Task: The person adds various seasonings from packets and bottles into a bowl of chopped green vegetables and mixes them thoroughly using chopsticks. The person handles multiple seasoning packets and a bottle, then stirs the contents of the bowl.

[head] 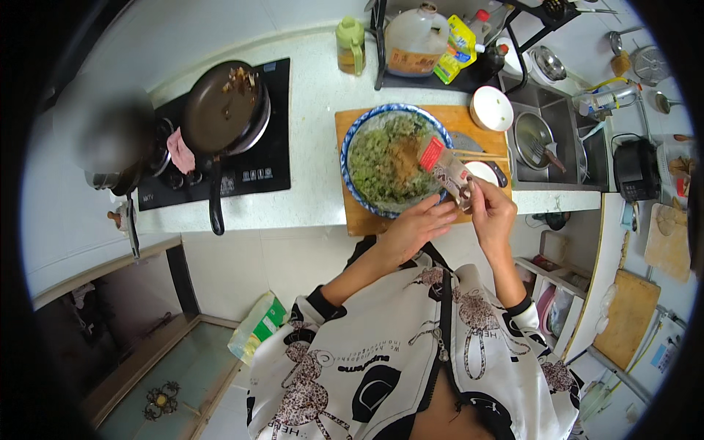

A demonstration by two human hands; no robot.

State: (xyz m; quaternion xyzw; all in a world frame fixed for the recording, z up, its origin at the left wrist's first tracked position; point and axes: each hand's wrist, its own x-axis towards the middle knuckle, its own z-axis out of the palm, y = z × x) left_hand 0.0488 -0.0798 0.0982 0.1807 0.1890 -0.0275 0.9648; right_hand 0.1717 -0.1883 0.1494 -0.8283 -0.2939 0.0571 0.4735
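My right hand [492,212] pinches the end of a clear plastic seasoning packet [448,171] with red print. The packet tilts over the right side of a large blue-and-white bowl [346,159], its red end above the contents. Inside the bowl is a finely chopped green mixture [374,148], with brown powder [406,157] heaped on it. My left hand [421,228] is at the bowl's near rim, below the packet, fingers spread and holding nothing. Whether its fingertips touch rim or packet is unclear. The bowl stands on a wooden cutting board [360,223].
Chopsticks [478,155], a knife [499,175] and a white bowl [491,108] are right of the large bowl. A frying pan [220,118] occupies the cooktop [278,165], its handle reaching past the counter edge. A sink [577,179] is at right; bottles and a green-lidded jug [350,47] stand behind.
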